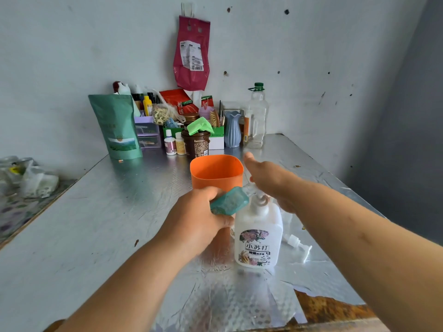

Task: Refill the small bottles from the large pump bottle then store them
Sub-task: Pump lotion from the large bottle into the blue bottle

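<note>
Head | left hand (196, 216) grips teal bottle (230, 201) | right hand (271, 178) atop pump bottle (259, 236), grip unclear

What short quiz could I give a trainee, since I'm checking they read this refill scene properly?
1. True or false: the left hand holds the small teal bottle upright.
2. Behind the small teal bottle stands: A an orange cup, B a black bucket, C a red bowl?
3. Fill in: the large pump bottle under the right hand is coloured ___.
Key: 1 false, it is tilted; 2 A; 3 white.
</note>
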The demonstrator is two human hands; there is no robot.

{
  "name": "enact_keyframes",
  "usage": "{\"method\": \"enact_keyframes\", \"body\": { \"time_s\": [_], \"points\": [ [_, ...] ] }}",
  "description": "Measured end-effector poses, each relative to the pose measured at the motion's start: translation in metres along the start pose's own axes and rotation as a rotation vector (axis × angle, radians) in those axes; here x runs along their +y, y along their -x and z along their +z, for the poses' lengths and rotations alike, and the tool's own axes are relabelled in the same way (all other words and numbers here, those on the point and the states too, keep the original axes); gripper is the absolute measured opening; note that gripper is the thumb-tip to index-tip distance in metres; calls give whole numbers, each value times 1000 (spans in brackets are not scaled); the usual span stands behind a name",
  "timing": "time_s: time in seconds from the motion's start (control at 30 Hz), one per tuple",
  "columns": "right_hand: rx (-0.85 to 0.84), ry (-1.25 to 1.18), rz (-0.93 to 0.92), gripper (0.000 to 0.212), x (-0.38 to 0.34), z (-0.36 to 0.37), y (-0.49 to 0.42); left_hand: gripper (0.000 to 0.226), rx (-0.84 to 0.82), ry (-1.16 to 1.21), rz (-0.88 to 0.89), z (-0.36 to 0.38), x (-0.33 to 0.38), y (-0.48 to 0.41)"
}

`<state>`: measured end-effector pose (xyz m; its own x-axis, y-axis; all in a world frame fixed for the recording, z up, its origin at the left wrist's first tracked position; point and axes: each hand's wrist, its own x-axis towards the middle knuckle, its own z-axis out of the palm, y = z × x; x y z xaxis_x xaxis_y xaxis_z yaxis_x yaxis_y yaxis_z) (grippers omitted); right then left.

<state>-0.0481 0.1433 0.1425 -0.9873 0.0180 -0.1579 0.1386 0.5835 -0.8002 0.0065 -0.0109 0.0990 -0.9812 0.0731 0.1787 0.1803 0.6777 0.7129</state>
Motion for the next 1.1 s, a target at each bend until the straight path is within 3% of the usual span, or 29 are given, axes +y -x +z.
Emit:
{"method": "enact_keyframes", "body": {
  "time_s": [0.43, 0.6, 0.83, 1.1],
  "points": [
    [35, 111, -28, 67, 6, 6, -8, 40, -39, 62, -13, 1, -7, -3],
    [26, 90, -4, 63, 11, 10, -10, 49, -72, 28, -19, 0, -11, -2],
    [23, -37, 5, 67, 5, 3, -5, 43, -42, 93, -30, -2, -11, 0],
    [34, -7, -7, 66, 5, 4, -8, 41, -27, 84, -8, -3, -11, 0]
  ]
}}
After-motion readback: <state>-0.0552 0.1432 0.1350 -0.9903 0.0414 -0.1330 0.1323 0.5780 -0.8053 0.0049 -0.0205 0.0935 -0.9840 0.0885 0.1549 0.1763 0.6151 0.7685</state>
